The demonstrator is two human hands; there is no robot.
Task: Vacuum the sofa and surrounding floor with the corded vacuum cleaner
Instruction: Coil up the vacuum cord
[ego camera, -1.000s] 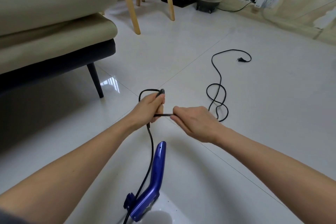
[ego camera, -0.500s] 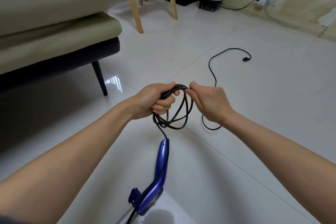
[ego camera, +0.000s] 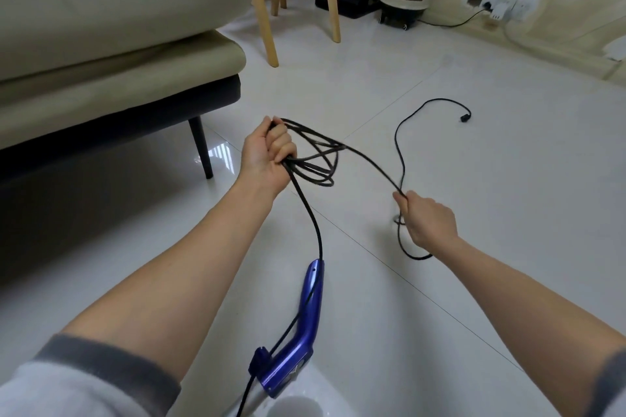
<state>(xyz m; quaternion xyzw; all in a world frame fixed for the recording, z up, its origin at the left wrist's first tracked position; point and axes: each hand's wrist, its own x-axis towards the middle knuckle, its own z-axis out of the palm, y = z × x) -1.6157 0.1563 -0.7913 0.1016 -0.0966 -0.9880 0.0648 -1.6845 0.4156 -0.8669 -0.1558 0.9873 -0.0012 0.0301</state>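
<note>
Gripping several coiled loops of the black cord [ego camera: 315,159], the left hand [ego camera: 269,154] is holding at 12 o'clock of the blue vacuum handle [ego camera: 305,325]; the right hand [ego camera: 427,222] is pinching one strand at 3 o'clock, the plug [ego camera: 464,118] lying on the floor [ego camera: 474,179] beyond.

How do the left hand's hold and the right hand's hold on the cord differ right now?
The left hand grips several gathered loops of the cord in a closed fist; the right hand pinches a single strand. The left hand is raised, nearer the sofa; the right hand sits lower and out to the side, toward the slack that trails to the plug on the floor. Both hold the same black cord.
</note>
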